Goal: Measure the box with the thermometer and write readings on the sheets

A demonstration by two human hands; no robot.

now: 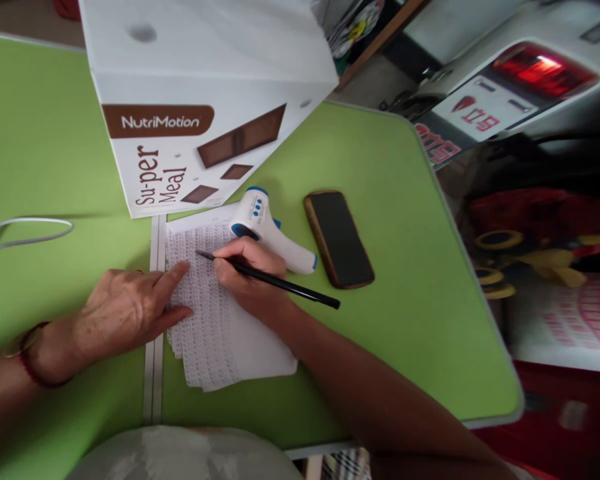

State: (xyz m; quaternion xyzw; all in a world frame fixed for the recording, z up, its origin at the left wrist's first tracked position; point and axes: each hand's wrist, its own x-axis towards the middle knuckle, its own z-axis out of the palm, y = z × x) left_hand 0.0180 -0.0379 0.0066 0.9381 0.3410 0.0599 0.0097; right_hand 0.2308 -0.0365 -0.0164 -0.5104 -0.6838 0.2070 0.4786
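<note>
Plainly, we have the sheets [220, 333] lying loosely fanned on the green worktop [405, 347], with rows of small marks along their left part. Our right hand [253, 277] rests over the sheets, fingers closed around a black pen [300, 290], whose tip points at the marked rows; whether it touches the paper we cannot tell. Our left hand [127, 307] comes over the sheets' left edge, half open, index finger stretched out onto the rows and thumb spread below it, gripping nothing. A white and blue thermometer [270, 233] lies at the sheets' far right corner, just beside our right hand and partly hidden by it. Further right of the sheets lies a phone [340, 240], its screen dark. Just beyond the sheets stands a white box [170, 93] printed "NutriMotion", and well to their left a white cable [55, 221] loops.
</note>
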